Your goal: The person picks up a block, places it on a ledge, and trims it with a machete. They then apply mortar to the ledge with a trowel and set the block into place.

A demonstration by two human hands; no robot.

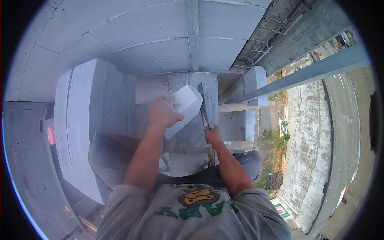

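My left hand (163, 112) grips a white aerated concrete block (188, 98) at its left side, thumb and fingers apart over its surface. The block lies at a slant on a grey, dusty work surface (184, 144) between my knees. In my right hand (213, 134) is a machete (203, 106), fingers wrapped round its handle. Its long dark blade points away from me and runs close along the block's right side.
Large white blocks (82, 124) stand stacked at my left. Ahead rises a block wall (156, 48) with a vertical grey strip. To the right, a grey rail (312, 70) and bamboo poles (244, 106) border an open drop, with the ground far below.
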